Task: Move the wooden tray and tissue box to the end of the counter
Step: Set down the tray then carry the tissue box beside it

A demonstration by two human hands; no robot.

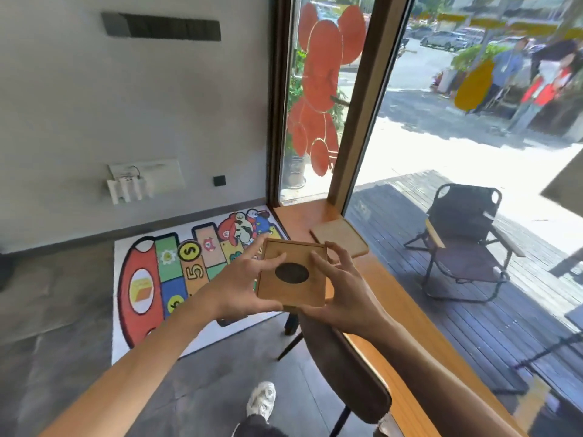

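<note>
A square wooden tissue box (296, 258) with a dark oval opening on top is held in the air between both hands, above the counter's inner edge. My left hand (243, 279) grips its left side, thumb on top. My right hand (340, 285) grips its right side, fingers spread over the edge. The flat wooden tray (342, 236) lies on the orange-brown wooden counter (378, 298) just beyond the box, near the counter's far end by the window frame.
The narrow counter runs along a big window on the right. A brown chair back (344, 364) stands at the counter below my arms. A colourful cartoon rug (176, 279) covers the floor to the left. A folding chair (463, 244) stands outside.
</note>
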